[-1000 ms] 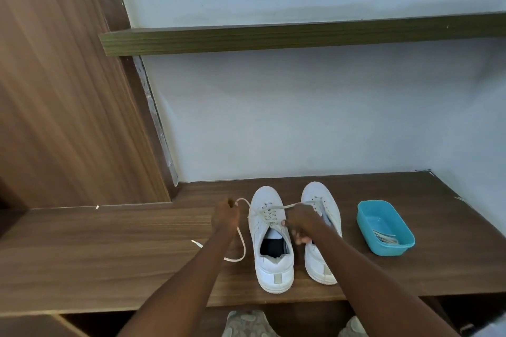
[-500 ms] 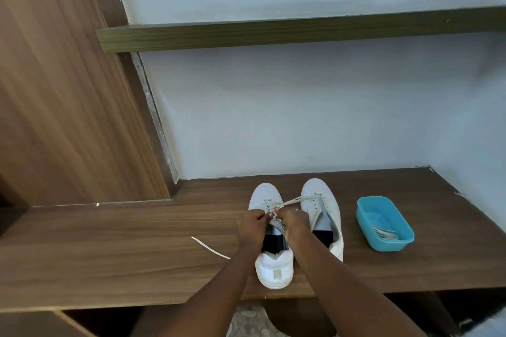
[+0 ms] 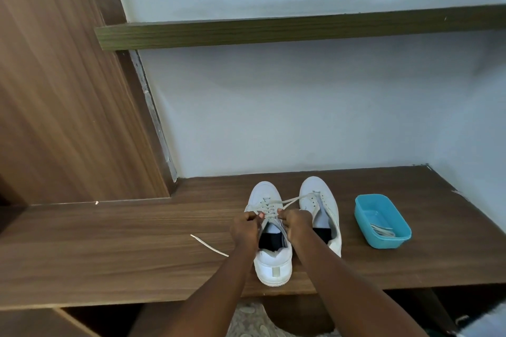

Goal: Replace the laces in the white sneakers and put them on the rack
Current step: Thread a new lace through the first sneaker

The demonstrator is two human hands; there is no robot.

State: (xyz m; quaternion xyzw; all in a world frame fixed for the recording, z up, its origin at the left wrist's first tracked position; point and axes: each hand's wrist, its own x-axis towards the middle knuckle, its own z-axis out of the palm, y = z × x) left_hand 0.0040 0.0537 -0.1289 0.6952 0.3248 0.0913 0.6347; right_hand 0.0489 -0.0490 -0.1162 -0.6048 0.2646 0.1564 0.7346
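On the wooden surface [image 3: 109, 249], head view, the left sneaker [image 3: 271, 262] stands heel toward the camera, just beside the right sneaker [image 3: 320, 194]. Left grip [image 3: 245, 227] and right grip [image 3: 297, 223] are both closed over the left sneaker's upper eyelets, each pinching the lace [image 3: 290, 201]. One strand runs taut across to the right sneaker; a loose end lies on the surface to the left. Judgement: the lace is light, limp and thin, best pinched close to its tip for threading. The sneakers look light and fairly stiff, and are best lifted by the heel collar. A blue tub [image 3: 388, 242] holding spare laces [image 3: 382, 230] sits well apart to the right. The surface is smooth brown woodgrain, set against a pale wall [image 3: 273, 117], with a wood panel [image 3: 54, 90] at left and a narrow shelf [image 3: 273, 31] overhead.
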